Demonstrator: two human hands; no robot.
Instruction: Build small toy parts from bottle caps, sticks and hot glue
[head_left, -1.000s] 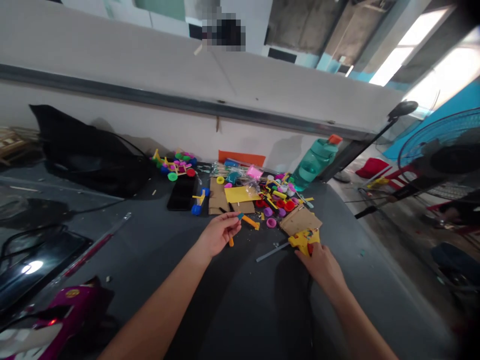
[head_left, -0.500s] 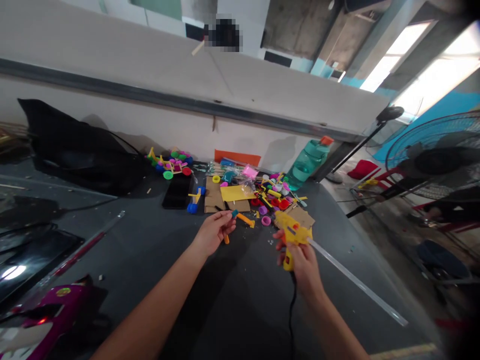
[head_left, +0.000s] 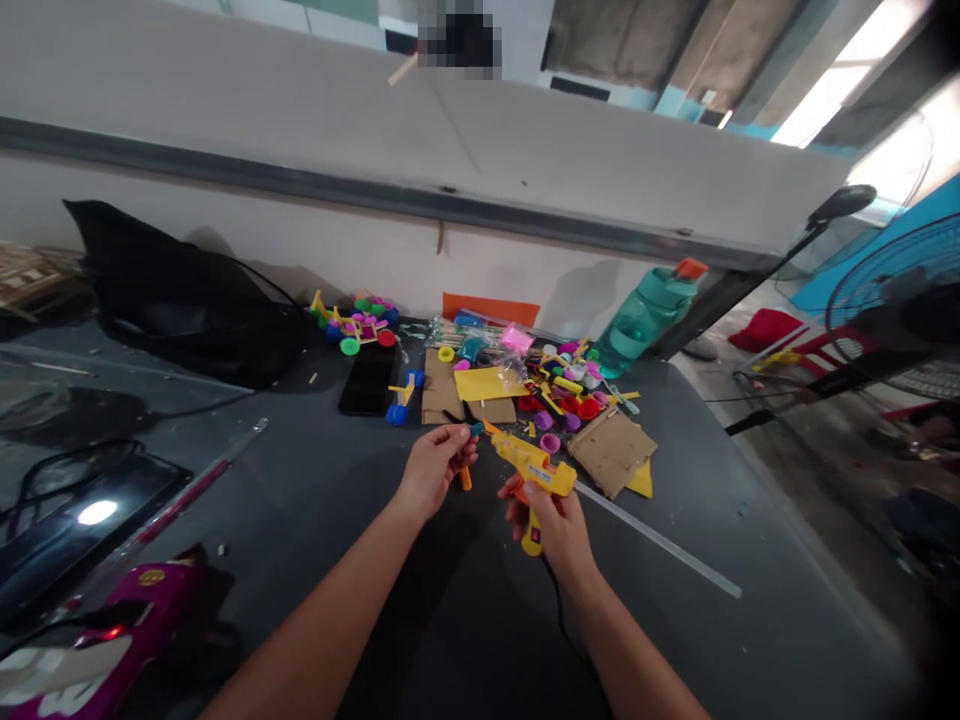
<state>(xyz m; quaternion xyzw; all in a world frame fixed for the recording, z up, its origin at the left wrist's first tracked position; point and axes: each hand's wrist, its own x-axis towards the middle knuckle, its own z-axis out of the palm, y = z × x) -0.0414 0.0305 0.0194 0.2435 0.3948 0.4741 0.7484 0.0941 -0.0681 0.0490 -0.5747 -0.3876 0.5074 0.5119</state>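
Note:
Between the fingertips of my left hand (head_left: pixel 433 470) is a small teal piece (head_left: pixel 476 429); its exact kind is too small to tell. My right hand (head_left: pixel 561 525) is wrapped around the grip of a yellow glue gun (head_left: pixel 536 467), whose nozzle points left, right by the teal piece. Whether they touch, I cannot make out. A long clear glue stick (head_left: pixel 664 544) juts from the gun's back, and a black cord hangs below it. Just under my left fingers shows an orange stick-like part (head_left: pixel 466 479), partly hidden.
Behind my hands lie cardboard (head_left: pixel 439 385), a yellow sheet (head_left: pixel 487 384) and a pile of coloured small parts (head_left: pixel 562 385). A teal bottle (head_left: pixel 645 320) leans at the back right. At left are a phone (head_left: pixel 365 385), a black bag (head_left: pixel 180 300) and a purple device (head_left: pixel 142 600).
My right hand has brought the glue gun leftward, its nozzle now beside the teal piece. My left hand keeps its hold. The whole view has shifted slightly.

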